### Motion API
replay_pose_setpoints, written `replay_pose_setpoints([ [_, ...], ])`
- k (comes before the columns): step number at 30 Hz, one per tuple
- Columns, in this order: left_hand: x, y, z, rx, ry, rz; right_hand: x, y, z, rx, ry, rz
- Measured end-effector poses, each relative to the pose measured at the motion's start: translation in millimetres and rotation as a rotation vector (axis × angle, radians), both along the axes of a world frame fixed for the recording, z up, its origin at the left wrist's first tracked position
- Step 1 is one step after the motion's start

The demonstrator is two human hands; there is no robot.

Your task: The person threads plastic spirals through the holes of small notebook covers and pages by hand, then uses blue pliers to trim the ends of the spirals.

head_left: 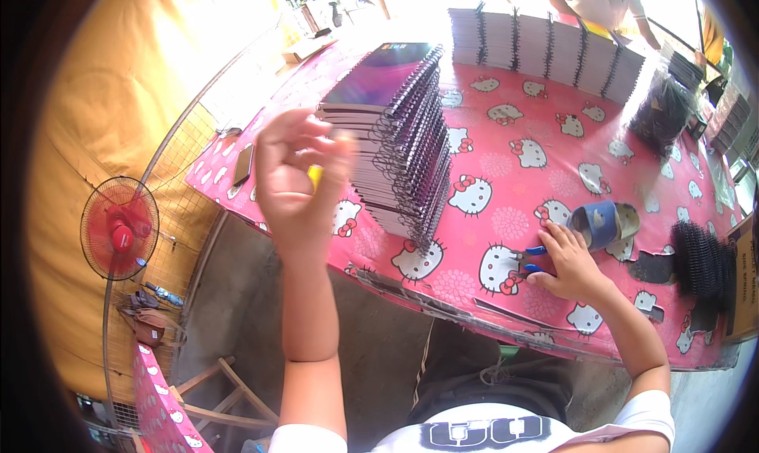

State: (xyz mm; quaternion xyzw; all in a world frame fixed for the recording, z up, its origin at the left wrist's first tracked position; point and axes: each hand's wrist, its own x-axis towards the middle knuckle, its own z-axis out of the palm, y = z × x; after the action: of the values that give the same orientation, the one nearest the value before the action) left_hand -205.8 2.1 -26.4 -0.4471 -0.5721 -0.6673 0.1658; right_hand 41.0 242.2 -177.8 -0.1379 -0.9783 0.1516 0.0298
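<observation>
Notebook stack: tall, spiral-bound, purple; left hand grip pinches yellow bit.

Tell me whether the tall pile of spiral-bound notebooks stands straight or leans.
Leaning. The notebook stack steps sideways as it rises, its wire spines forming a slanted line, top cover offset from the bottom books on the pink tablecloth.

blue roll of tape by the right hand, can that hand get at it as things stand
Probably yes: the right hand lies on the pink tablecloth just beside the blue roll of tape, with nothing between them, though its fingers rest on blue-handled pliers.
</observation>
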Motion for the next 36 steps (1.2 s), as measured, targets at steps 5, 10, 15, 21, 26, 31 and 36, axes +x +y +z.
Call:
replay_pose_setpoints([
  [5, 24, 36, -7, -0.128, 0.208, 0.292, 10, -12, -19, 0.212, 0.006, 0.011],
  [10, 23, 33, -10, -0.114, 0.093, 0.228, 14, -11, -10, 0.281, -0.04, 0.114],
  [15, 29, 36, -6, -0.129, 0.049, 0.256, -54, -28, 74, 0.156, 0.529, 0.192],
  [21, 40, 34, 3, -0.262, 0.06, 0.365, -119, -41, 154, 0.15, 0.708, 0.218],
  [26, 34, 29, -1, -0.245, 0.119, 0.37, -125, -45, 160, 0.303, 0.756, 0.167],
  [31, 35, 34, -5, -0.209, 0.136, 0.378, -128, -46, 155, 0.325, 0.747, 0.144],
  [36, 33, 35, -7, -0.197, 0.145, 0.381, -131, -41, 159, 0.37, 0.853, 0.217],
])
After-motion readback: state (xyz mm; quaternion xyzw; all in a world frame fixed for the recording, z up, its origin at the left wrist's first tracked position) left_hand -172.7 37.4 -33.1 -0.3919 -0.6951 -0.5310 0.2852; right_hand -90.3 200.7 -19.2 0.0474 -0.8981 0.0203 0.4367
